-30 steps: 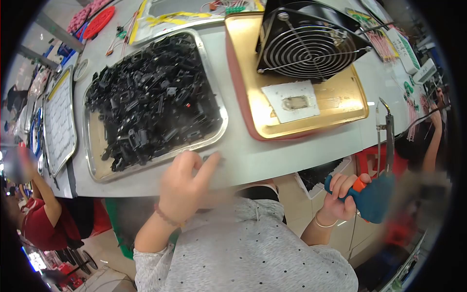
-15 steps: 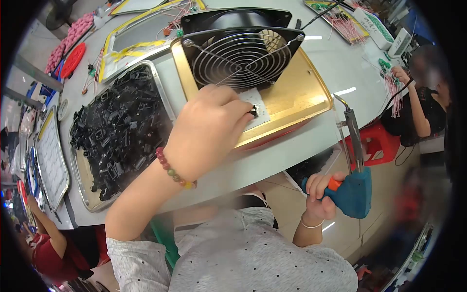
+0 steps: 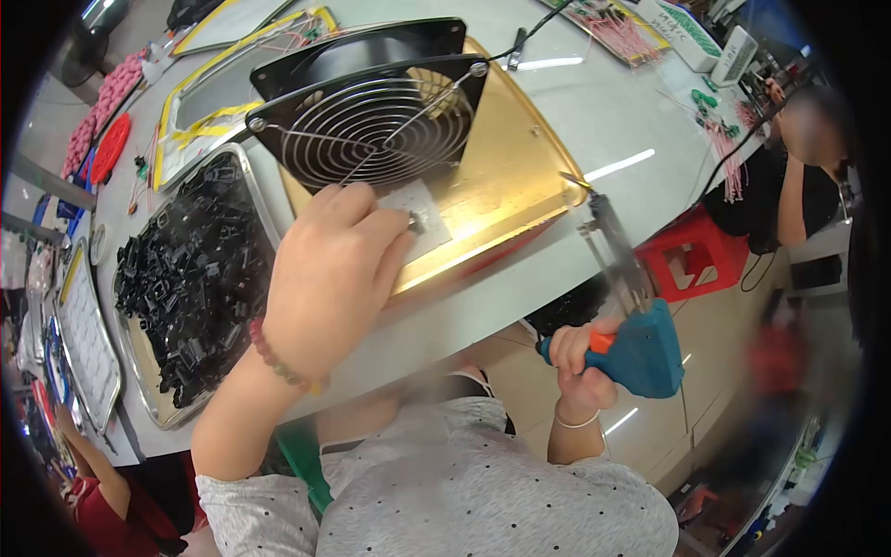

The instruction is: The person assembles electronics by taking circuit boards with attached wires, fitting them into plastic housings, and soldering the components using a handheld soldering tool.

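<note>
Fingers bent and drawn together, my left hand reaches over the bench, its back turned up and the forearm slanting in from seven o'clock. Thumb and forefinger pinch a small dark piece at two o'clock from my knuckles, over a thin white pad; it is too blurred for me to make out its shape. Round, glossy beads in a bracelet circle that wrist.

Beneath the pad spreads a gold tray, smooth and shiny, with a raised lip and rounded corners. On it, towards one o'clock from my hand, stands a fan, a square black frame behind concentric rings of bright wire.

My right hand is raised between three and four o'clock from the left, its fingers curled firmly around a teal soldering gun with an orange trigger. The wrist bends up from below, and the gun's slim metal shaft points to eleven o'clock, its tip near the gold tray's corner.

At nine o'clock from my left hand, a shallow metal-rimmed tray holds a heap of angular black plastic pieces.
</note>
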Motion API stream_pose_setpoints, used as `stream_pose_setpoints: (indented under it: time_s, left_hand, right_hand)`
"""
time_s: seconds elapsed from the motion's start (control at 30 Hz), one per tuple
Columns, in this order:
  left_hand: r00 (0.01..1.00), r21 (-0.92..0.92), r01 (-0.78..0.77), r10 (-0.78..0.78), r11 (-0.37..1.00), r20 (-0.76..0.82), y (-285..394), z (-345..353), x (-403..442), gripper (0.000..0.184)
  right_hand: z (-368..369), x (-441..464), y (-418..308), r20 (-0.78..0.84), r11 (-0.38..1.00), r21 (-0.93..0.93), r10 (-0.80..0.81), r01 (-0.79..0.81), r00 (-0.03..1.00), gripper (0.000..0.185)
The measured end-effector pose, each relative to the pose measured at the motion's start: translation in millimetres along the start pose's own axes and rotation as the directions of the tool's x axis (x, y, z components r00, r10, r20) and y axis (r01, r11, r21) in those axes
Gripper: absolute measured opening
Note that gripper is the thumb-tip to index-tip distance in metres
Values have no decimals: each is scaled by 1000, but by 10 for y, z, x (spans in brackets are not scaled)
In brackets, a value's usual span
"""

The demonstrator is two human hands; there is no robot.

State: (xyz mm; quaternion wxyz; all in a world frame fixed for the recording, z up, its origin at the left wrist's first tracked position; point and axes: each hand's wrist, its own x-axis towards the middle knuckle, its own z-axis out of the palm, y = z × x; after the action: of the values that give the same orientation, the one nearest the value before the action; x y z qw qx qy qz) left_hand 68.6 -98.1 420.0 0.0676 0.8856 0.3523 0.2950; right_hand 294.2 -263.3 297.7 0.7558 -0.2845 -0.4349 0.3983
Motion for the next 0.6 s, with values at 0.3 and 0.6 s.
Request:
stream_pose_setpoints:
  time_s: [0.3,0.6]
  left_hand:
    - [990,-123,-32,15,992,-142,146,-117,-179,22]
    - [964,-942,-166,151,-293,-217,841,-781,-830,31]
  right_hand:
    - [3,43,-31,55,995,101,-1,-5,998,54]
    - [48,-21,10,97,995,97,16,-25,995,55]
